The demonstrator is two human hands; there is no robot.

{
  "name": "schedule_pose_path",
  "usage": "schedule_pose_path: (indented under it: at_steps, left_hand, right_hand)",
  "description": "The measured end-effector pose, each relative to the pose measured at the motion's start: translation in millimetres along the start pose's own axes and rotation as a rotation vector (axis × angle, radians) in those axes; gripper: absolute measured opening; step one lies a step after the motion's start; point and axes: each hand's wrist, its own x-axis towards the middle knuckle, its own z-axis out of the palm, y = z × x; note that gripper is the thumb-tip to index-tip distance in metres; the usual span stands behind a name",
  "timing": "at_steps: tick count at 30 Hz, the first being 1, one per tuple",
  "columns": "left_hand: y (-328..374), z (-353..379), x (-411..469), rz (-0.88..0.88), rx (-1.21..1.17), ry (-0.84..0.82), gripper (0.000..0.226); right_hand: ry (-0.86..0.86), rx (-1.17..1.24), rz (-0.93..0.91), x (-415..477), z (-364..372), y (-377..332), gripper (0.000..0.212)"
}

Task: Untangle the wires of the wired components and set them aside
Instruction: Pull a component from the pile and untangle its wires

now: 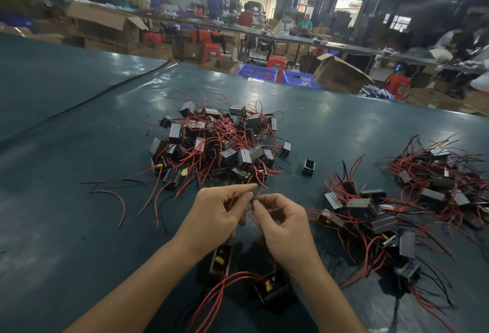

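Tabletop of dark green matting [79, 226] carries a central tangled heap of black box components with red leads [217, 142]; a sorted pile [370, 216] lies well to the right. Over two black open-topped components [221, 261] at the near edge, the left hand [217, 211] and right hand [283, 226] each pinch thin red wires [255, 220]. Recommended: ease crossings apart, never yank.

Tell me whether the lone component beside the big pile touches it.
Apart. The head view shows bare table between the lone component and the big pile with its nearest wires.
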Motion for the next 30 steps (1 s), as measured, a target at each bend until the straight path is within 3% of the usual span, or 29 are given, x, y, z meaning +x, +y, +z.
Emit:
schedule_pose_path:
  at_steps: [6, 15, 21, 30]
  left_hand:
    - [4.5, 0.1, -0.5, 0.018, -0.005, -0.036, 0.017]
    - [7.6, 0.3, 2.2, -0.05, -0.029, -0.019, 0.004]
    - [5.7, 0.8, 1.8, -0.1, -0.091, -0.044, 0.006]
    - [3.4, -1.4, 3.7, -0.148, -0.145, -0.039, 0.01]
  right_hand:
    - [0.045, 0.03, 0.006, 0.5, 1.1, 2.9, 0.018]
    - [0.088, 0.018, 0.077, 1.9, 1.0, 6.1, 0.01]
    - [0.033, 0.077, 0.121, 0.8, 1.0, -0.9, 0.022]
    - [0.029, 0.225, 0.23, 1.7, -1.4, -2.0, 0.015]
